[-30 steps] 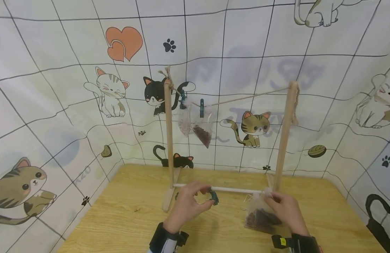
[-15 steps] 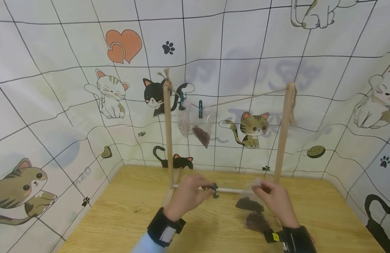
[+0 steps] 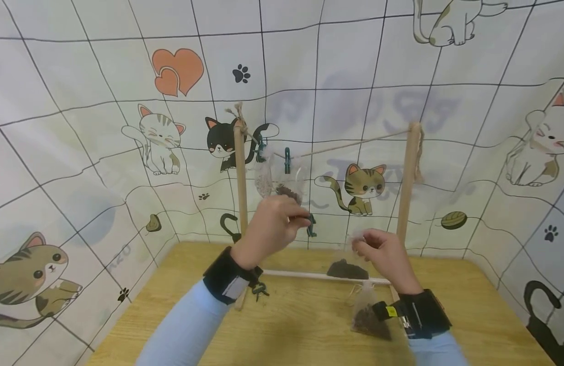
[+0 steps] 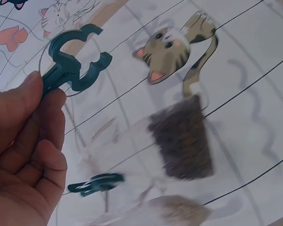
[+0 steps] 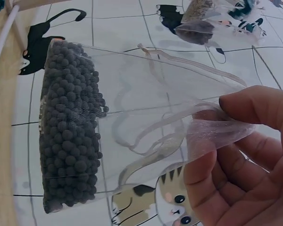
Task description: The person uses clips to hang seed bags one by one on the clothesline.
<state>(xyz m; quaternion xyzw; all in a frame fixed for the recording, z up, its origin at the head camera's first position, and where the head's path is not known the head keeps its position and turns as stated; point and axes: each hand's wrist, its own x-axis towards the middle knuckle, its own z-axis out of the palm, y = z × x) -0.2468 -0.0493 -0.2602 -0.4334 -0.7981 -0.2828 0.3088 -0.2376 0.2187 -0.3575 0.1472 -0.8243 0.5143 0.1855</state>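
– Yellow wood-grain table (image 3: 300, 325), wooden rack (image 3: 406, 198) standing on it; rack's our landmark. Nearest items?

– Brown-filled pouch (image 3: 370, 323) on the table, before the rack's right post. Loose green clip (image 3: 260, 290) before its left post, next to the wristband (image 3: 224, 274); can't make out all of it.

– Hands?

– Right hand (image 3: 384, 256) pinches the gathered neck of a sheer bag of dark beads (image 3: 347, 269), held between the rack's posts. Left hand (image 3: 270, 226) pinches a green clothespin (image 3: 311, 225) by its handle end, also between the posts.

– Handling?

– Bag: probably light, limp, slippery, weight down in the beads. Take the neck, spare the thin fabric. Clothespin looks stiff and springy; handle end's right.

– Farther back?

– Two hung pouches (image 3: 264, 180) on the rack's string (image 3: 350, 146), toward its left post. Cat-print sheet (image 3: 355, 61) behind the rack.

– Unclear bits?

– Left hand covers the darker hung pouch's lower end in head view. Left wrist view's blurry; right wrist view crops the right hand. Purple marks on the sheet: unreadable.
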